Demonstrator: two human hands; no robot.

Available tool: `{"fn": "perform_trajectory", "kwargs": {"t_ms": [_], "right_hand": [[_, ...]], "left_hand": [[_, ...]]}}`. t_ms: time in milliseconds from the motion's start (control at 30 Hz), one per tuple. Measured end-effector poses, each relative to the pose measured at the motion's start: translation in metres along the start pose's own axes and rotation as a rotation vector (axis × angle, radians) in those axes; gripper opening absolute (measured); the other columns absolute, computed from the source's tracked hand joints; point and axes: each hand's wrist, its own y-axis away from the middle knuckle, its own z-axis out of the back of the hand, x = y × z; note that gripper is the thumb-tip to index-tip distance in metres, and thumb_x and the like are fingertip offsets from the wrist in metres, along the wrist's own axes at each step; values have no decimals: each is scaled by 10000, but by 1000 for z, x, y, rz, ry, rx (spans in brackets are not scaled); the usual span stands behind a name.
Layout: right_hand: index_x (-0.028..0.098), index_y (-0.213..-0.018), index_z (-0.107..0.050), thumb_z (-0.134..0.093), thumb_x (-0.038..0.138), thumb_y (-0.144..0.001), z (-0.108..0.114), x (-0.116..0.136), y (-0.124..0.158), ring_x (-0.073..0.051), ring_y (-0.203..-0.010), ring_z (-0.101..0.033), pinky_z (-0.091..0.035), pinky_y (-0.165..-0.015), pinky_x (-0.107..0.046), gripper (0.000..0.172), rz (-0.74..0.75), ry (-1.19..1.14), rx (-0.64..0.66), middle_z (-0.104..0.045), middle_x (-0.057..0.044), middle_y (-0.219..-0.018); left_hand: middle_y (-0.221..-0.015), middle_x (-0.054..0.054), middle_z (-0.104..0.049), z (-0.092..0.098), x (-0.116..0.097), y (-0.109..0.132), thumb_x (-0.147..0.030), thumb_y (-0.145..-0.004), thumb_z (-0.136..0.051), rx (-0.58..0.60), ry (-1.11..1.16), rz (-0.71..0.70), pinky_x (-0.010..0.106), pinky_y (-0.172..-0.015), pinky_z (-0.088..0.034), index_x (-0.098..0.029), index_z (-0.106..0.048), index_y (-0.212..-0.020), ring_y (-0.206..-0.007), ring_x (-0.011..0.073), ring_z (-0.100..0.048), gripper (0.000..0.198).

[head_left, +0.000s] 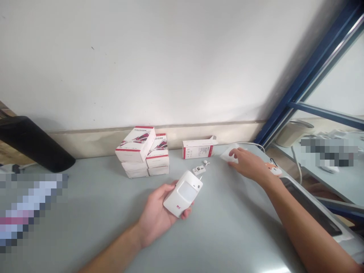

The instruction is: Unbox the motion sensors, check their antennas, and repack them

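Observation:
My left hand (159,208) is wrapped round a white motion detector (183,193), its pale lens window facing up. Beyond the detector's far end lie a small white mounting bracket (198,170) and a little white ball-headed piece (205,163). Off to the right, my right hand (246,163) hovers at a thin, clear or whitish plastic bag (226,154) near the wall. Its thumb and index finger are apart and bent, with nothing visible between them; whether they touch the bag I cannot tell.
Several white and red boxes (145,151) are stacked against the wall. Another box (197,149) lies on its side with its flap open. On the right are a white and orange item (274,169), a dark-screened device (309,206) and a blue frame (309,76). A black cylinder (34,142) leans at left.

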Motion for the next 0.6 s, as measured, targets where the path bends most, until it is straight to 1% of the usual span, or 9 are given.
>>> {"fn": "perform_trajectory", "kwargs": {"t_ms": [33, 100, 167, 233, 300, 367, 467, 533, 600], "right_hand": [[229, -1017, -723, -601, 339, -945, 0, -2, -1, -252, -881, -690, -386, -659, -335, 180, -11, 5, -5, -746, -80, -1086], [226, -925, -724, -549, 306, -962, 3, -3, -4, -244, -831, -675, -369, -650, -343, 196, -39, 6, -36, -748, -86, -1050], [232, -911, -719, -554, 319, -960, 6, 1, -6, -239, -811, -665, -370, -642, -341, 192, -74, -45, -106, -750, -75, -1029], [242, -920, -711, -590, 347, -948, 9, 13, -4, -217, -760, -646, -389, -638, -332, 162, -97, -167, -212, -748, -48, -979], [246, -916, -695, -621, 366, -946, 10, 34, 3, -185, -684, -607, -416, -636, -321, 144, -63, -323, -327, -725, -22, -885], [248, -927, -677, -640, 358, -955, 9, 61, 17, -156, -627, -559, -432, -625, -304, 120, 60, -447, -430, -686, -1, -812], [247, -960, -653, -625, 260, -982, 5, 97, 43, -130, -613, -538, -430, -612, -281, 38, 356, -476, -515, -663, 9, -807], [244, -977, -626, -610, 183, -974, 1, 112, 57, -129, -646, -568, -426, -602, -270, 63, 554, -427, -566, -678, 2, -826], [244, -974, -597, -601, 144, -956, -3, 119, 64, -129, -641, -561, -415, -574, -264, 101, 627, -434, -584, -674, 1, -817]], "left_hand": [[-932, 162, -709, 0, 0, 0, -379, -986, -533, 1, 2, -3, 356, -710, -446, -90, -702, -1123, -757, 244, -629, 362], [-918, 156, -702, -1, 0, 0, -382, -986, -521, -1, -4, 5, 358, -712, -439, -93, -693, -1122, -753, 244, -624, 363], [-909, 143, -694, -3, 0, 0, -384, -988, -504, -6, -19, 12, 359, -720, -431, -102, -677, -1123, -740, 237, -616, 357], [-904, 119, -681, -5, 2, 2, -376, -990, -487, 1, -45, -26, 358, -730, -420, -120, -661, -1121, -723, 223, -602, 336], [-920, 95, -668, -8, 3, 5, -357, -987, -477, 28, -80, -110, 357, -749, -413, -142, -651, -1151, -732, 215, -593, 322], [-941, 82, -661, -11, 5, 9, -353, -983, -477, 66, -125, -193, 358, -778, -412, -160, -643, -1205, -770, 220, -598, 338], [-1001, 81, -665, -15, 4, 17, -384, -983, -508, 105, -188, -268, 361, -824, -415, -189, -627, -1272, -845, 235, -610, 368], [-1034, 82, -664, -17, 3, 22, -408, -986, -525, 114, -223, -304, 367, -845, -418, -204, -623, -1292, -868, 238, -610, 380], [-1054, 88, -662, -17, 3, 23, -414, -985, -532, 108, -254, -325, 377, -850, -421, -211, -621, -1311, -871, 243, -610, 394]]}}
